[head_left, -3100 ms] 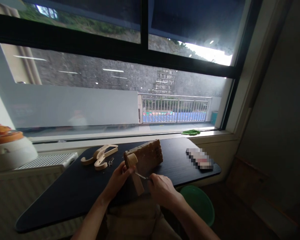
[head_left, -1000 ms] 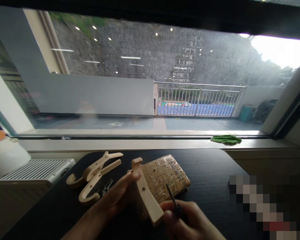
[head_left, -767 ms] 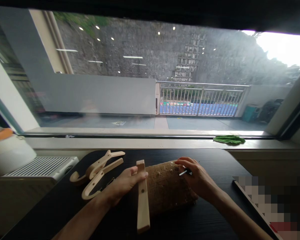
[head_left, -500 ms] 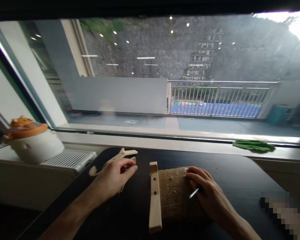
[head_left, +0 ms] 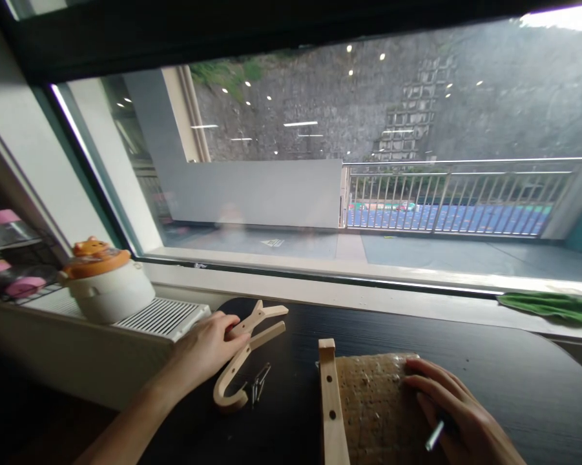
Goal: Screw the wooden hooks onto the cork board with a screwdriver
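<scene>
My left hand (head_left: 213, 342) reaches over the light wooden pieces at the left of the black table, thumb and forefinger curled towards each other. A small red thing shows between these fingers, mostly hidden. Beneath the fingertips lie a forked wooden piece (head_left: 260, 313) and a J-shaped wooden hook (head_left: 227, 381). Beside the hook is a small heap of metal screws (head_left: 259, 385). My right hand (head_left: 446, 403) rests its fingertips on a brown, pitted board (head_left: 375, 400) while holding a screwdriver (head_left: 435, 434), its metal shaft sticking out below. Along the board's left edge stands a wooden bar (head_left: 331, 394) with two holes.
A white pot with an orange lid (head_left: 111, 290) stands on a white slatted unit (head_left: 162, 316) at the left. Pink-lidded containers (head_left: 24, 284) sit behind it. A green cloth (head_left: 550, 307) lies on the windowsill (head_left: 291, 287), below a wide window.
My left hand has moved back and left onto the wooden pieces, uncovering the hook and screws. The view has swung left. My right hand stays at the board with the screwdriver.
</scene>
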Available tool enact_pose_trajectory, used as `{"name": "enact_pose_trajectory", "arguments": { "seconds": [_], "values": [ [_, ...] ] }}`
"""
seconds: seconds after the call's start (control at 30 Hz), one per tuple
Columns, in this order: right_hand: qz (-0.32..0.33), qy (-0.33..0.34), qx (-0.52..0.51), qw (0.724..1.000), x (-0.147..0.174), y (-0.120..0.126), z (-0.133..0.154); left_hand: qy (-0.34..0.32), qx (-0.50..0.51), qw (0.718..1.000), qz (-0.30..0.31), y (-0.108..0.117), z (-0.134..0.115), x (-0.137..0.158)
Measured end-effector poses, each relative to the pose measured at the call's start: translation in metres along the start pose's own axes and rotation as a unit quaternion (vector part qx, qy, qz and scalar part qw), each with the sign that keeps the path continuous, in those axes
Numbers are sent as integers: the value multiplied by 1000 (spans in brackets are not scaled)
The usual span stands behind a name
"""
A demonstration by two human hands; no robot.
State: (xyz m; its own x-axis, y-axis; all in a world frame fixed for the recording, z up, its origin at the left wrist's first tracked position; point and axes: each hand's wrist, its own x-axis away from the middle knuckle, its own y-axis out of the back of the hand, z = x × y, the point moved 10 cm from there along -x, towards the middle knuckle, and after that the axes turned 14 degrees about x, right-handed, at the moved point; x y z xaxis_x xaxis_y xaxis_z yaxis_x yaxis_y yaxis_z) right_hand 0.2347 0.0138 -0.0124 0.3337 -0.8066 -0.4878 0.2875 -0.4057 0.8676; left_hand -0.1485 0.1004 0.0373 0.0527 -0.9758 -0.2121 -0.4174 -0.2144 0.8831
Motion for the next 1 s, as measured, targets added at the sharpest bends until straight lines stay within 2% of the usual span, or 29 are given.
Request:
{"name": "enact_pose_trajectory", "arguments": {
  "seconds": [0.1, 0.17, 0.23, 0.3, 0.33, 0.4, 0.47, 0.53, 0.6, 0.67, 0.73, 0.83, 0.93, 1.0],
  "values": [
    [3, -1, -6, 1000, 2, 0, 0, -22, -4, 1000, 14, -5, -10, 0],
    [4, -4, -10, 1000, 2, 0, 1, -26, 7, 1000, -6, 3, -14, 2],
    [2, -8, -16, 1000, 2, 2, 2, -28, 24, 998, -55, 23, -21, 7],
    [0, -15, -21, 1000, 1, 5, 3, -52, 56, 989, -124, 54, -38, 16],
    [-5, -20, -25, 999, 1, 8, 3, -67, 90, 984, -136, 66, -50, 19],
    [-19, -30, -34, 999, 1, 15, 2, -47, 184, 972, -141, 83, -65, 23],
    [-47, -50, -53, 996, 1, 26, -2, -37, 297, 949, -95, 82, -87, 22],
    [-87, -88, -78, 989, 2, 40, -12, -49, 388, 920, 33, 56, -120, 18],
    [-129, -130, -100, 978, 4, 54, -22, -68, 429, 886, 161, 24, -155, 18],
    [-159, -148, -112, 970, 5, 67, -26, -89, 451, 857, 234, 2, -183, 18],
    [-172, -141, -119, 968, 4, 75, -22, -108, 447, 845, 274, -14, -205, 16],
    [-173, -85, -121, 974, 0, 80, -3, -129, 442, 826, 325, -29, -229, 12],
    [-146, 18, -63, 987, -2, 76, 25, -158, 418, 807, 387, -42, -248, 10],
    [-122, 79, -23, 989, -1, 71, 40, -156, 388, 794, 441, -55, -254, 12]
  ]
}}
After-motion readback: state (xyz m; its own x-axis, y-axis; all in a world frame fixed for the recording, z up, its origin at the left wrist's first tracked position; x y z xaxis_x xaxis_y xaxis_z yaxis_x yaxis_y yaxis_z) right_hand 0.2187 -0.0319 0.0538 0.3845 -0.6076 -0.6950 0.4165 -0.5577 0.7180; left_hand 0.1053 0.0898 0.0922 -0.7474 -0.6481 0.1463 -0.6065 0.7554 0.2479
